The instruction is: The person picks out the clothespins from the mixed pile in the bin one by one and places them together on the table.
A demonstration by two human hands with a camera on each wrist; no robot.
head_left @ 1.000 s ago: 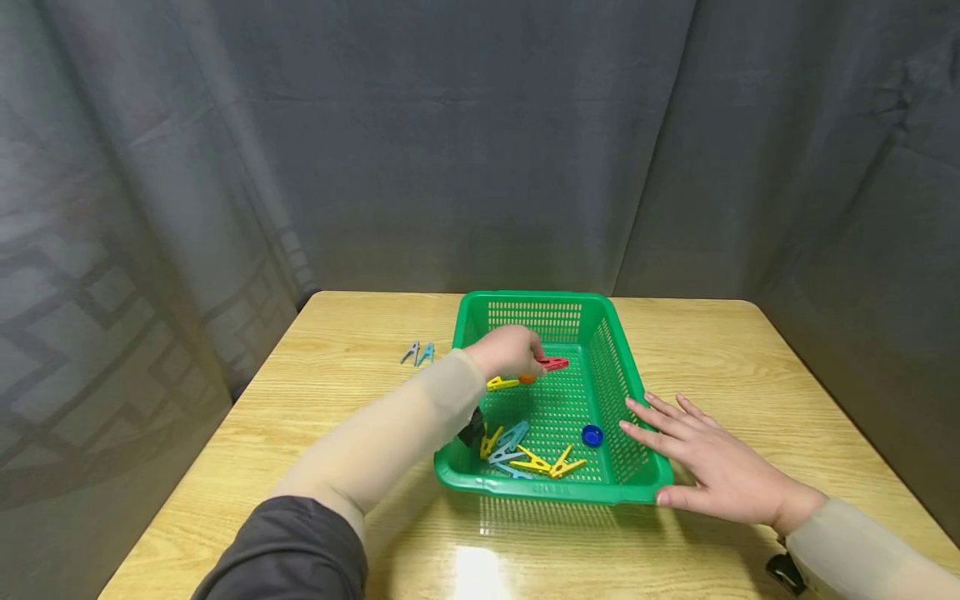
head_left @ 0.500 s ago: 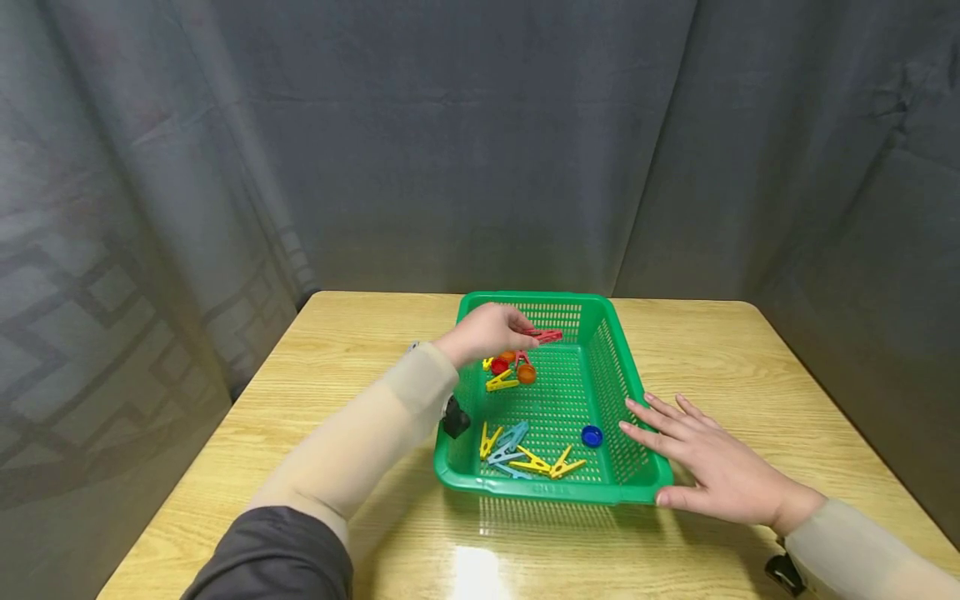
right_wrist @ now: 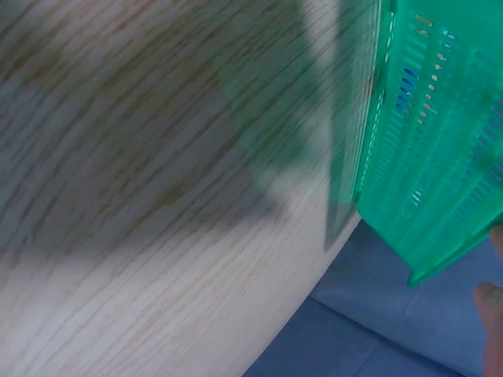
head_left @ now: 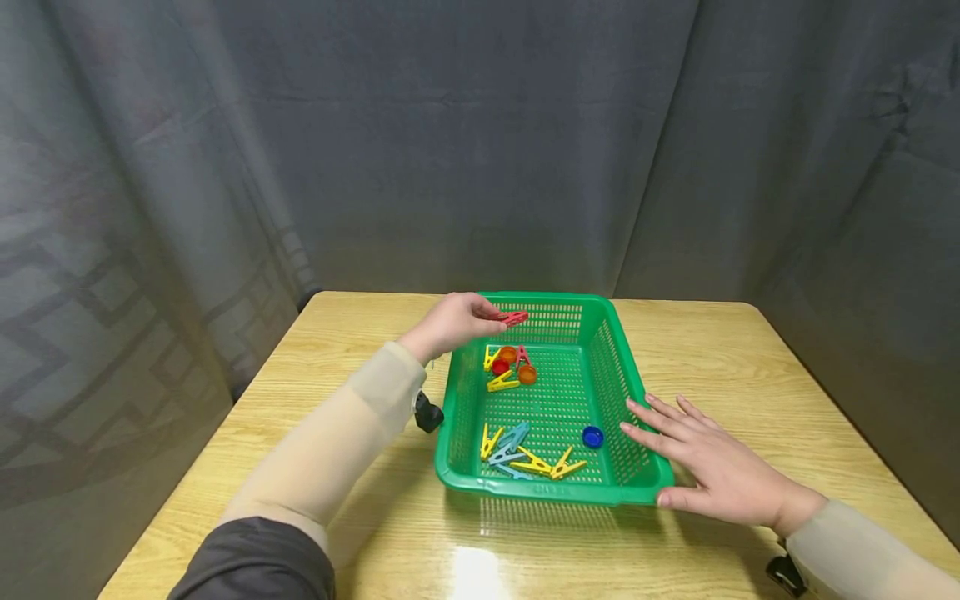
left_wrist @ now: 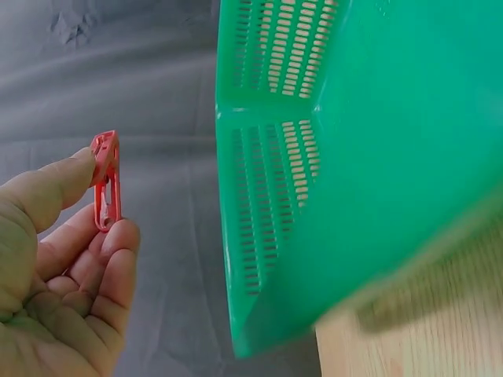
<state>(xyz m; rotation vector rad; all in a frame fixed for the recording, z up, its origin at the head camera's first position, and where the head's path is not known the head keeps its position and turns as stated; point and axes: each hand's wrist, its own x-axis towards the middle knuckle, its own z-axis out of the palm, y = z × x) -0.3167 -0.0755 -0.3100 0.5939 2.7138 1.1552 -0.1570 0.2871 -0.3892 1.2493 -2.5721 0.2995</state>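
Note:
My left hand (head_left: 453,323) pinches a red clothespin (head_left: 514,318) between thumb and fingers, over the far left corner of the green basket (head_left: 555,492). In the left wrist view the same clothespin (left_wrist: 107,181) stands upright between thumb and fingertips, beside the basket wall (left_wrist: 259,196). My right hand (head_left: 720,471) lies with fingers spread at the basket's right rim near the front corner. Only its fingertips (right_wrist: 491,302) show in the right wrist view. Inside the basket, another red clothespin (head_left: 523,357) lies near a red bottle cap (head_left: 500,367) and orange caps (head_left: 527,375).
At the basket's front left lie yellow clothespins (head_left: 534,461) and light blue clothespins (head_left: 506,452). A blue cap (head_left: 592,437) sits near the right wall. More yellow clothespins (head_left: 502,382) lie beside the orange caps. The wooden table (head_left: 360,333) ends at grey curtains (head_left: 465,167).
My left hand has risen from the basket floor with the red clothespin and moved left toward the far left corner, uncovering the caps and clothespins there. My right hand stays in place.

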